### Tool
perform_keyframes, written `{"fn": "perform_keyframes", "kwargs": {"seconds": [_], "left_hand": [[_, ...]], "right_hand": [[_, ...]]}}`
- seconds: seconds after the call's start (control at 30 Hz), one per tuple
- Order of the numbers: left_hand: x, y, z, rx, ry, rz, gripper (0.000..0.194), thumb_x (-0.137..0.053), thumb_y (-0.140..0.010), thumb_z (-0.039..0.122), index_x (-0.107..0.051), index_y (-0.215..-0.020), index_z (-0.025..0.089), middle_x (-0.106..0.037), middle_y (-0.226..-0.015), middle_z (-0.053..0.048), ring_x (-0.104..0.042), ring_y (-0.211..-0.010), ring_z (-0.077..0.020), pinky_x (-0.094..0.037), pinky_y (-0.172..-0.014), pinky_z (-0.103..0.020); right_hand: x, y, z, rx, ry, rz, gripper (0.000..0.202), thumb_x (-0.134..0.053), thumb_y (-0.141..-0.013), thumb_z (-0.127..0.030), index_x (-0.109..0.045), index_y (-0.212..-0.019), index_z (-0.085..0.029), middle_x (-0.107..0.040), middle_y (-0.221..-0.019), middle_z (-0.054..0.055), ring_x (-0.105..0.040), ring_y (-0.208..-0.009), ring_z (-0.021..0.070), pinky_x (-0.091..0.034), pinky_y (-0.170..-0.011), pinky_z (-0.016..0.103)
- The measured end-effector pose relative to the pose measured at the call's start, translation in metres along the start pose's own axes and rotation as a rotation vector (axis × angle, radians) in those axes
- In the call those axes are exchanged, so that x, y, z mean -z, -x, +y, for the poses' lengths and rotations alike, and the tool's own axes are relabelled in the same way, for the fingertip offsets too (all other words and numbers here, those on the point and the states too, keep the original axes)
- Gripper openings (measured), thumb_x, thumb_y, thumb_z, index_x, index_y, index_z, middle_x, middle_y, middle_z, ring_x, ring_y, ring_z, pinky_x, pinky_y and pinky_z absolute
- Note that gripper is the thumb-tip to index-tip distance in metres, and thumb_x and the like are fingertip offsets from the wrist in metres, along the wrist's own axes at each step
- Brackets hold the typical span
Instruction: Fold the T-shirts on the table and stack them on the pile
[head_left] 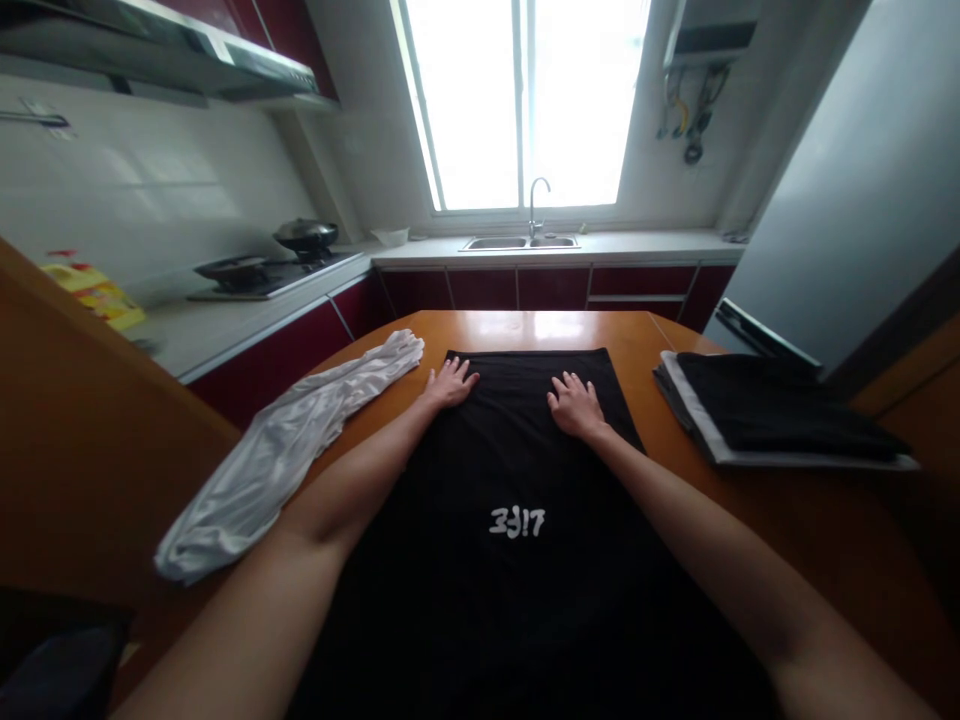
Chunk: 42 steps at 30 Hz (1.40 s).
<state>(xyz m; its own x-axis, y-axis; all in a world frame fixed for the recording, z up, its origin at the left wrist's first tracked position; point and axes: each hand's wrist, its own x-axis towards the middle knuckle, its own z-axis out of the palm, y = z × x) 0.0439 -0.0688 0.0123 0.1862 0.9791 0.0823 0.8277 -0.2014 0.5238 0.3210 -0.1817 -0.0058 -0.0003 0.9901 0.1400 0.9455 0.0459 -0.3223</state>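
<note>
A black garment (525, 450), probably a T-shirt, lies spread flat on the wooden table (517, 325), with white lettering upside down near its middle. My left hand (451, 383) rests flat on its far left corner, fingers apart. On the far right part of the cloth lies my right hand (576, 404), palm down with fingers spread. Neither hand grips the fabric. The near end of the garment runs out of the bottom of the view between my forearms.
To the left is a crumpled white garment (292, 450). Folded black, white and grey clothes (772, 410) form a stack at the right. Beyond the table are a sink (495, 243), a stove with a wok (306, 234), and a yellow bottle (94, 290); a fridge (840, 190) stands right.
</note>
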Motion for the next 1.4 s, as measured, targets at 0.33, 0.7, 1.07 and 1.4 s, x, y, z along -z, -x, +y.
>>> {"fn": "perform_keyframes", "kwargs": {"seconds": [0.33,0.7,1.07,1.4], "left_hand": [[0.001,-0.04,-0.021,-0.022,-0.234,-0.055,0.063,-0.041,-0.097,0.057,-0.045,-0.151,0.024,-0.028,-0.165,-0.01,-0.017,-0.154,-0.0338,-0.003,-0.121,-0.063],[0.004,-0.042,-0.004,-0.023,-0.41,-0.053,0.07,-0.024,-0.101,0.062,-0.031,-0.159,0.024,-0.017,-0.168,-0.009,-0.014,-0.155,-0.0346,-0.015,-0.12,-0.065],[0.017,0.193,0.061,-0.535,-0.353,-0.35,0.063,-0.041,-0.1,0.06,-0.032,-0.158,0.035,-0.026,-0.166,-0.004,-0.019,-0.154,-0.0308,-0.018,-0.122,-0.057],[0.011,0.267,0.073,-0.468,-0.282,-0.097,0.057,-0.037,-0.103,0.054,-0.04,-0.154,0.029,-0.029,-0.165,-0.006,-0.02,-0.154,-0.0285,-0.019,-0.123,-0.056]], "right_hand": [[0.018,-0.038,0.023,-0.074,0.012,0.031,0.055,-0.032,-0.103,-0.038,-0.043,-0.151,-0.014,-0.031,-0.163,0.016,-0.021,-0.153,0.0281,-0.014,-0.122,0.058],[0.031,-0.077,0.077,-0.134,0.071,-0.01,0.067,-0.019,-0.108,-0.047,-0.024,-0.157,-0.002,-0.017,-0.165,0.025,-0.011,-0.155,0.0304,-0.004,-0.118,0.065],[0.056,0.139,-0.03,0.281,-0.047,-0.089,0.059,-0.03,-0.104,-0.042,-0.034,-0.157,-0.017,-0.023,-0.166,0.01,-0.015,-0.155,0.0244,-0.014,-0.123,0.057],[0.05,0.214,-0.052,0.24,-0.012,-0.022,0.061,-0.031,-0.104,-0.042,-0.034,-0.157,-0.014,-0.024,-0.166,0.012,-0.017,-0.155,0.025,-0.016,-0.123,0.055]]}}
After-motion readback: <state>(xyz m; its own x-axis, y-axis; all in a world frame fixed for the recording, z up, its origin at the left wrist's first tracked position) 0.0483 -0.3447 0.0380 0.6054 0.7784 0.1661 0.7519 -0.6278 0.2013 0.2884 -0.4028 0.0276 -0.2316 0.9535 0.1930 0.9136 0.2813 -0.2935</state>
